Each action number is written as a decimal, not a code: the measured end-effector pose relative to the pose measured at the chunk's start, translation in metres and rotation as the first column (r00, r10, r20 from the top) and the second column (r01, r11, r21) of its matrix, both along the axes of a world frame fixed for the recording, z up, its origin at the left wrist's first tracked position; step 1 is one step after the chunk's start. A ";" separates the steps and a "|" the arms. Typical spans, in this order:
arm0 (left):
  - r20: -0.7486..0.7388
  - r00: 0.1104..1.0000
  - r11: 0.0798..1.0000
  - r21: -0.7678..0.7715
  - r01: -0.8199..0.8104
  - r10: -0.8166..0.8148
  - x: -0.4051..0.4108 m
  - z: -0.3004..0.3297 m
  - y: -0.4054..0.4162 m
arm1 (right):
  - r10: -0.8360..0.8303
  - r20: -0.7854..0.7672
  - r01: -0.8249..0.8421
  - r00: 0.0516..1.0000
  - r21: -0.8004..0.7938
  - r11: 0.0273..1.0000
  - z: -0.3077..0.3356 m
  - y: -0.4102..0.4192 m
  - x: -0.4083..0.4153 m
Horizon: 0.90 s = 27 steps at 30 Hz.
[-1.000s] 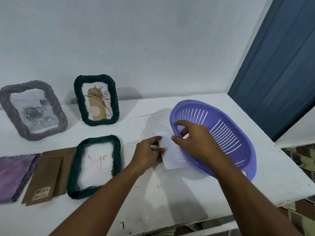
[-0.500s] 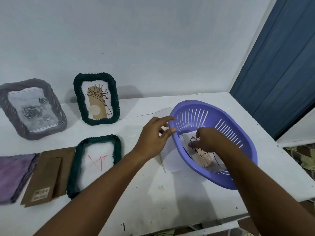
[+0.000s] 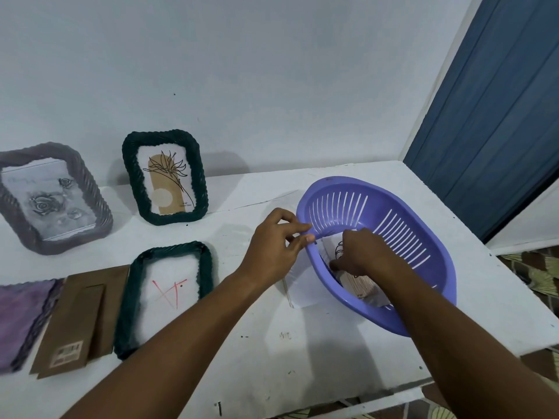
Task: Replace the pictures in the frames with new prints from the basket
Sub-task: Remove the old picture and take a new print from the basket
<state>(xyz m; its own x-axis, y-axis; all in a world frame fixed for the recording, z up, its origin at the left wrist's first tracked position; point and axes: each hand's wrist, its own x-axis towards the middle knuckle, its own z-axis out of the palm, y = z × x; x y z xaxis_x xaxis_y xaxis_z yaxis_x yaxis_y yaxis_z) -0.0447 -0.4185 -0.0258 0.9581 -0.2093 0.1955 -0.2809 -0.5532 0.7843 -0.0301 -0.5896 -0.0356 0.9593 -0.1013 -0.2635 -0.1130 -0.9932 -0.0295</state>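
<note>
Head view: print lengthwise along tilted basket.

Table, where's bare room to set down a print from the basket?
Two free patches on the table: the near strip between the flat green frame and the basket, under the forearms, and the back edge between the standing green frame and the basket. The left end is crowded with frames and brown backing boards.
</note>
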 end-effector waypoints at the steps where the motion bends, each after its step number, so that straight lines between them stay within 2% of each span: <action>1: 0.006 1.000 1.000 0.004 0.001 -0.002 0.000 0.000 0.000 | 0.011 0.016 -0.011 1.000 0.003 1.000 0.002 0.001 -0.001; 6: 0.009 1.000 1.000 0.012 0.001 -0.001 0.000 0.000 0.001 | -0.006 0.048 0.001 0.999 0.091 0.996 0.004 -0.001 0.001; 8: 0.003 1.000 1.000 0.000 0.008 -0.008 0.002 0.001 0.005 | -0.052 0.081 0.038 0.995 0.169 0.985 0.013 -0.008 0.001; 11: 0.002 1.000 0.997 -0.078 -0.001 0.001 0.005 0.007 0.012 | -0.158 0.223 0.069 0.962 0.362 0.930 0.041 -0.017 0.000; 13: -0.035 0.999 0.979 -0.202 -0.008 0.001 0.009 0.013 0.019 | -0.239 0.320 0.027 0.917 0.548 0.836 0.061 -0.019 -0.002; 15: -0.111 0.993 0.937 -0.350 0.008 -0.049 0.012 0.024 0.025 | -0.291 0.350 -0.068 0.890 0.735 0.675 0.077 -0.014 -0.005; 17: -0.159 0.979 0.891 -0.451 0.044 -0.129 0.014 0.037 0.031 | -0.316 0.348 -0.146 0.883 0.842 0.520 0.089 -0.005 -0.010; 20: -0.149 0.970 0.814 -0.576 0.074 -0.193 0.015 0.054 0.045 | -0.346 0.336 -0.221 0.876 0.917 0.331 0.101 0.014 -0.014; 23: -0.114 0.978 0.766 -0.640 0.060 -0.173 0.013 0.063 0.064 | -0.367 0.291 -0.244 0.883 0.955 0.171 0.103 0.035 -0.015; 27: -0.089 0.990 0.759 -0.650 0.026 -0.110 0.010 0.068 0.093 | -0.315 0.319 -0.297 0.894 0.948 0.116 0.097 0.064 -0.014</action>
<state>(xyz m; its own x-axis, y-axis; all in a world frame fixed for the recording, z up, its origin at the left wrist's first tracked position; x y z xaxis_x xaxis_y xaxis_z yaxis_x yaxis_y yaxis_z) -0.0349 -0.3256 0.0422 0.9703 -0.1391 0.1979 -0.1828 0.1141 0.9765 -0.0437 -0.5256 0.0611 0.9760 -0.0655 0.2075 0.2043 -0.0522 -0.9775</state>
